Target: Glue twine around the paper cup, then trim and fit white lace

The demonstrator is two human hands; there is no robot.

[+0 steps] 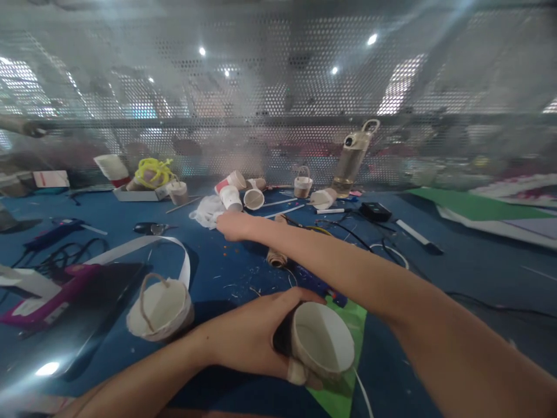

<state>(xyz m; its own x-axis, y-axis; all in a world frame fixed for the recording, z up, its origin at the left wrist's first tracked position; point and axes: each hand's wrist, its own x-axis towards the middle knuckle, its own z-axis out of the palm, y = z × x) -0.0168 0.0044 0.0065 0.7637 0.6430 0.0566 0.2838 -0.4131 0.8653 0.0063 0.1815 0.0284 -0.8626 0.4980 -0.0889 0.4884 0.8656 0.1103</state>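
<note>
My left hand is closed around a paper cup, whose open mouth tilts toward me. A tan wrap covers the tip of the left thumb. Stretched across the table, my right hand is at the edge of a crumpled white plastic bag or tissue; its fingers are mostly hidden, so I cannot tell whether they grip it. Just behind that hand lies a white cup. Beneath the right forearm is a roll of brown twine. A cup basket with a twine handle stands left of my left hand.
Green paper lies under the held cup, with a blue glue gun partly behind it. Another glue gun rests at left, near scissors or pliers. A clear bottle stands against the perforated panel. Cables cross the right side.
</note>
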